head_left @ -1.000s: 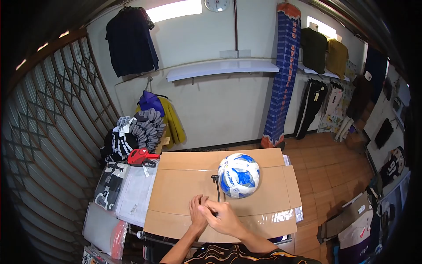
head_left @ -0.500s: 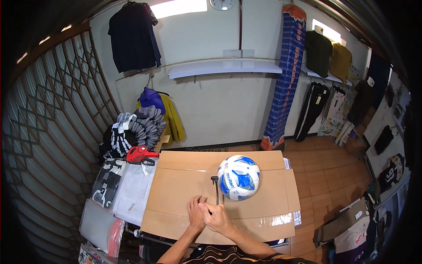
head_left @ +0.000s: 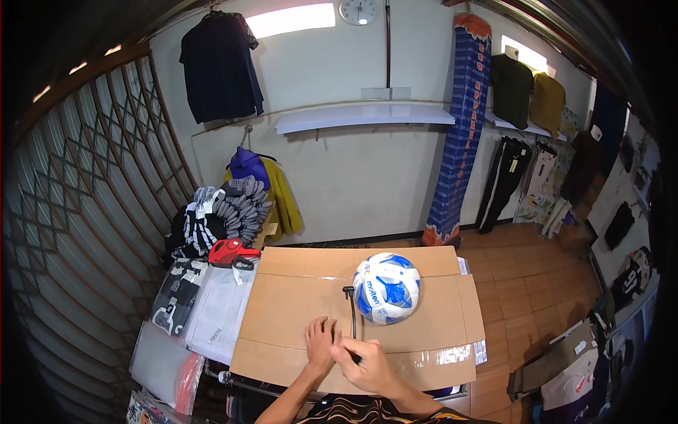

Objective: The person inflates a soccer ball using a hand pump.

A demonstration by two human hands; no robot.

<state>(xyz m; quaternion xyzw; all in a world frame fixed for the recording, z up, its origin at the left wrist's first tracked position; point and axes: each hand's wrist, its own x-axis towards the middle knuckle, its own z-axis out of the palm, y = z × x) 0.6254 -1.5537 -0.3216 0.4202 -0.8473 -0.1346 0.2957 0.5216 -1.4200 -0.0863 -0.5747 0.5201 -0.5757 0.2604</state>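
Observation:
A white, blue and grey football (head_left: 387, 289) marked "molten" rests on a flat sheet of brown cardboard (head_left: 289, 300). Just left of it lies a thin black hose (head_left: 352, 314) with a T-shaped end, running down towards my right hand (head_left: 365, 364). That hand is closed in a fist around the hose's near end, its grip partly hidden by the fingers. My left hand (head_left: 322, 343) is beside it, fingers apart and stretched over the cardboard, nothing seen in it. The two hands are very close at the thumb side.
Left of the cardboard are a red and black handheld tool (head_left: 233, 254), packed garments (head_left: 179, 297) and a pile of grey gloves (head_left: 244, 205). A white shelf (head_left: 364, 117) runs along the wall. A tall blue wrapped column (head_left: 462, 127) stands at the back, with hung clothes to the right.
My right hand has shifted slightly right and down, its fist turning a little. My left hand's fingers show more spread. The whole view has moved slightly; the ball stays on the cardboard.

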